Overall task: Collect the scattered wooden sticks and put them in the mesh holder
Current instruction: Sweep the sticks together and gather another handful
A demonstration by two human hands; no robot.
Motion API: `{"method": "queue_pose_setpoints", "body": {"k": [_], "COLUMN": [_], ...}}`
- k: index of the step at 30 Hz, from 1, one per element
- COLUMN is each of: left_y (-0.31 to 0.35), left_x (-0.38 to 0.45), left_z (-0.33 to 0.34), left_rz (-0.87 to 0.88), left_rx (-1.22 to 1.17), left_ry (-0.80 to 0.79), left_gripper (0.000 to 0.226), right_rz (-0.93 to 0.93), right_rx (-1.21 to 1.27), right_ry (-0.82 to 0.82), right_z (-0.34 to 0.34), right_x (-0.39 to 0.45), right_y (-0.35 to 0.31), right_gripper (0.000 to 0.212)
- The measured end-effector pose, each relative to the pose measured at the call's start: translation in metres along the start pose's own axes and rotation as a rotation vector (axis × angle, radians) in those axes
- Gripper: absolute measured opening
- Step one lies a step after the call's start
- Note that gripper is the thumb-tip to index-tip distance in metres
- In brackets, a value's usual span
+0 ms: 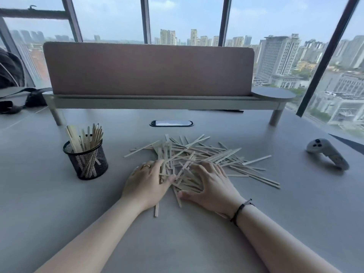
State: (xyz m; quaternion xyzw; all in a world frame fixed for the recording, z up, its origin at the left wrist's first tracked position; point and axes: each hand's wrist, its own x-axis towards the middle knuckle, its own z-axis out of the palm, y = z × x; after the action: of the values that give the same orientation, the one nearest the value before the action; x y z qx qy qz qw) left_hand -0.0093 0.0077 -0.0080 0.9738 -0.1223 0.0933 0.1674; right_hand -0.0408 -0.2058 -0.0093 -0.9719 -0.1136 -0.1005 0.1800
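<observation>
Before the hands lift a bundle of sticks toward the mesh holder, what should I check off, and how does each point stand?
1. Left hand on the pile: ok, fingers spread on the sticks.
2. Right hand on the pile: ok, lying flat on it.
3. Bundle gripped: not ok, neither hand has closed on any sticks.
4. Mesh holder upright: ok, standing left of the pile.
5. Room in the holder: cannot tell, it already holds sticks.
6. Path to the holder: ok, bare table between; the controller lies far right.
</observation>
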Motion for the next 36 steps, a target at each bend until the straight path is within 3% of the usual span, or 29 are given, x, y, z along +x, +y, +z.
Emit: {"method": "queue_pose_setpoints", "body": {"k": [6,10,13,15,17,19,25,32,36], "left_y": [-0.004,-0.016,-0.021,-0.021,-0.022,-0.023,-0.020,-0.017,-0.012], "left_x": [-0.007,-0.006,-0.006,-0.007,-0.006,-0.004,-0.003,-0.006,-0.006], "left_z": [-0.003,-0.006,-0.009,-0.009,-0.008,-0.007,-0.012,-0.013,-0.012], "left_rz": [0.017,0.040,0.100,0.128,0.119,0.107,0.072,-0.037,-0.137], "left_rx": [-0.135,-0.260,-0.174,-0.128,-0.154,-0.183,-0.166,-0.078,0.135], "left_ry": [0.039,-0.115,-0.234,-0.264,-0.229,-0.168,-0.054,-0.024,-0.035], "left_gripper": [0.058,0.085,0.111,0.117,0.108,0.092,0.057,0.049,0.052], "right_rz": [-0.112,-0.169,-0.050,0.074,0.137,0.117,0.072,0.042,0.021], "right_rx": [0.048,0.066,0.027,-0.056,-0.105,-0.163,-0.134,-0.113,-0.124], "right_ry": [0.026,0.213,0.450,0.352,0.114,-0.013,0.104,0.111,0.112], "right_z": [0.008,0.005,-0.006,-0.014,-0.015,-0.011,0.001,0.006,0.008], "right_x": [0.029,0.036,0.041,0.043,0.043,0.046,0.051,0.053,0.053], "right_y": [-0.001,0.009,0.039,0.065,0.078,0.076,0.060,0.044,0.039], "right_gripper": [0.088,0.075,0.065,0.076,0.091,0.099,0.087,0.080,0.081]}}
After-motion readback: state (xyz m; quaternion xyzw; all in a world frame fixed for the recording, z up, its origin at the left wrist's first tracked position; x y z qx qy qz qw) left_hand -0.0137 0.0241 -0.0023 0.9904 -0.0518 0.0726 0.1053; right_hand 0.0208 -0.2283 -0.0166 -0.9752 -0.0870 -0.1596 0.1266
